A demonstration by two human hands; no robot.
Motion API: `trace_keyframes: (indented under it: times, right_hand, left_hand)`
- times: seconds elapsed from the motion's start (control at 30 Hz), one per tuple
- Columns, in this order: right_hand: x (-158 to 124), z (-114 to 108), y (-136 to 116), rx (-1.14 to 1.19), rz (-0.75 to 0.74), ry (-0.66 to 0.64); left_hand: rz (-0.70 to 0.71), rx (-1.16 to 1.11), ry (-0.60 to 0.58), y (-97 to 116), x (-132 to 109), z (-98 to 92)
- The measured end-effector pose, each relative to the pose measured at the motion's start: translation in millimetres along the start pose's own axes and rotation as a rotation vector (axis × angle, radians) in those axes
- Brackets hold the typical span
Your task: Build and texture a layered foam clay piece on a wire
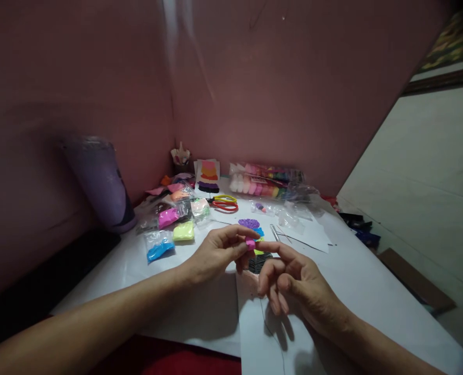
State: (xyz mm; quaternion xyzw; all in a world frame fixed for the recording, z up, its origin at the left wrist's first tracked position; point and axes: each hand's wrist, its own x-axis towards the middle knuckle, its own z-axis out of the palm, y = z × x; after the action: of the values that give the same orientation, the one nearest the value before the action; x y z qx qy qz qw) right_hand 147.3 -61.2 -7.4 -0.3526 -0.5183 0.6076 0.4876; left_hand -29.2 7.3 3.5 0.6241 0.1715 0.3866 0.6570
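Note:
A small pink piece of clay [250, 243] is pinched between the thumb and fingers of my left hand [219, 250], above the middle of the table. My right hand [297, 281] has its index fingertip at the right side of the pink piece, its other fingers loosely spread and apart. Under and behind the hands lies a white paper [260, 333] bearing a textured purple patch [249, 223], a blue patch [259, 232], bits of yellow and a dark ridged patch [259, 264]. My fingers partly hide the blue and yellow parts.
Clay packets [160, 247] lie at the left, beside red-and-yellow-handled pliers [224, 203]. Bagged clay [266, 182] rests by the wall. A purple tumbler [100, 182] stands at far left. A silver tool [274, 233] and more plastic bags [289, 216] are right of the patches.

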Motion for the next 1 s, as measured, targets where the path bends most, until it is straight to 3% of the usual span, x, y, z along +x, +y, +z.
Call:
trace_keyframes:
  times: [0.2,0.47,0.7,0.87,1.0]
  right_hand:
    - [-1,4,-5,-0.089,0.018,0.245]
    - [-2,1,-11,0.071,-0.004,-0.016]
    - [-3,0,-10,0.059,-0.021,-0.051]
    - [-2,0,-6,0.014,-0.084,0.116]
    - [-2,1,-5,-0.055,-0.066,0.235]
  left_hand:
    - [-0.116,-0.024,-0.039,0,-2,1.2]
    - [-0.094,-0.052,-0.014,2,-2,0.7]
    - [-0.063,-0.044,-0.02,10,-7,4.4]
    - [-0.003,-0.005,0.078,17,-7,19.3]
    - [-0.08,-0.045,-0.015,12,-10,31.8]
